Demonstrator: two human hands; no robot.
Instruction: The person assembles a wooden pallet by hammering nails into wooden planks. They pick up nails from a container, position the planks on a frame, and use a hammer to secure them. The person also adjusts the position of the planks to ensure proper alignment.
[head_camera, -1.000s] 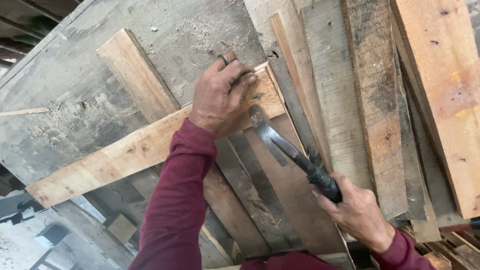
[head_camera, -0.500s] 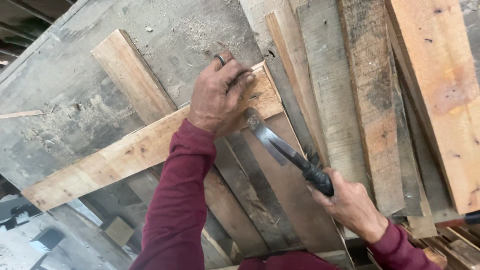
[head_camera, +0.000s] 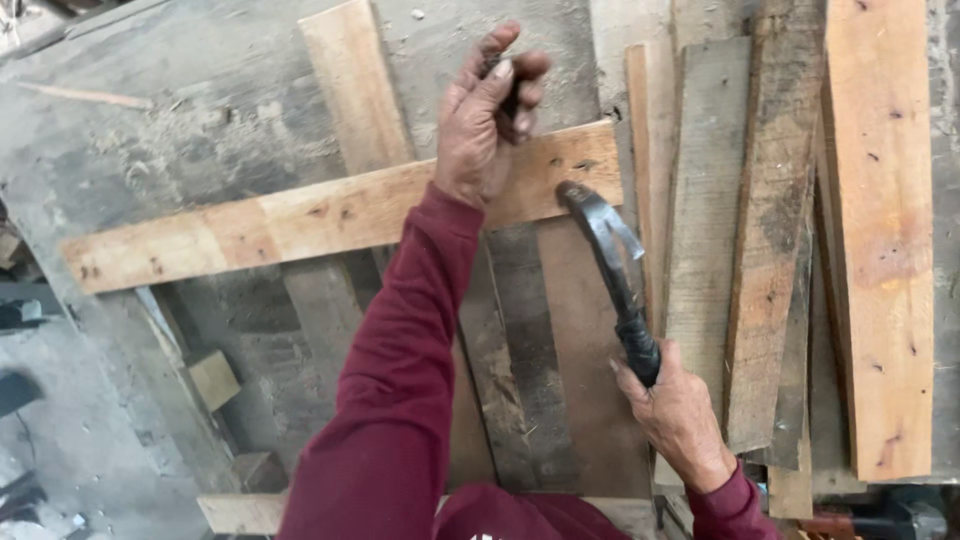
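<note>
My left hand (head_camera: 490, 110) is lifted above a pale wooden plank (head_camera: 300, 220) that lies crosswise on the grey bench (head_camera: 150, 130). Its fingertips pinch something small and dark; I cannot tell what it is. My right hand (head_camera: 680, 415) grips the black handle of a claw hammer (head_camera: 615, 270). The hammer's curved metal head rests near the plank's right end. A second pale plank (head_camera: 350, 90) runs under the first, pointing away from me. Both sleeves are dark red.
Several weathered boards (head_camera: 710, 250) lie side by side to the right, with a wide orange-toned plank (head_camera: 880, 250) at the far right. Darker boards lie under the hammer. A small wood block (head_camera: 213, 380) sits lower left, beyond the bench edge.
My left hand has lifted off the plank and closed its fingertips on a small dark thing. The hammer has swung more upright, its head now by the plank's right end.
</note>
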